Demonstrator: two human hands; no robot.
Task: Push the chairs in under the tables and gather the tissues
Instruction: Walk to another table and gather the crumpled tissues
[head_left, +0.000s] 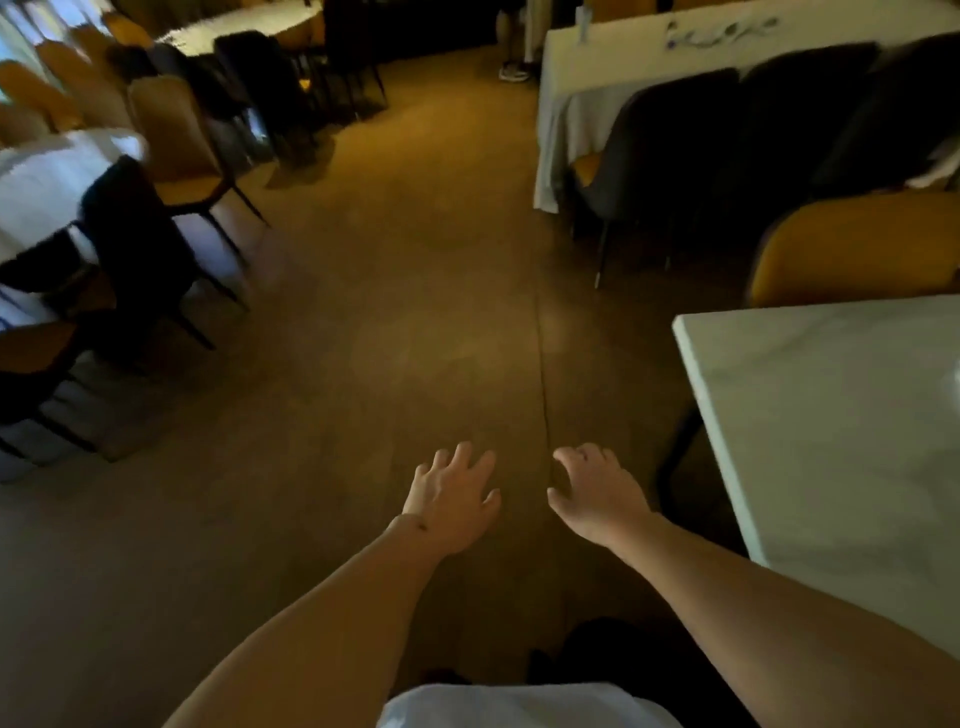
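Bare and empty, your left hand (451, 496) and right hand (597, 493) hang out ahead of you over the brown floor (395, 322), fingers loosely spread and slightly curled, gripping nothing. They read as hands carried between jobs, held ready for the next chair back rather than reaching for anything yet.

Just beside your right arm sits the white marble-look square tabletop (831, 415); its near corner juts into the aisle, and I can make out no tissue on the part in view. Behind it the mustard-yellow curved chair back (857, 249) stands close to the far edge, probably tucked already.

Farther on your right, the dark grey upholstered chairs (691, 150) line the long table with the white cloth (623, 57), pressed against its drape. Something pale and patterned lies on that cloth; it is too blurred to call a tissue.

To your left, the black chair with thin metal legs (140, 249) stands angled out from the white round table (47, 182), so it looks like the likeliest one to push in next. Someone's shoes (514, 71) show at the far end.
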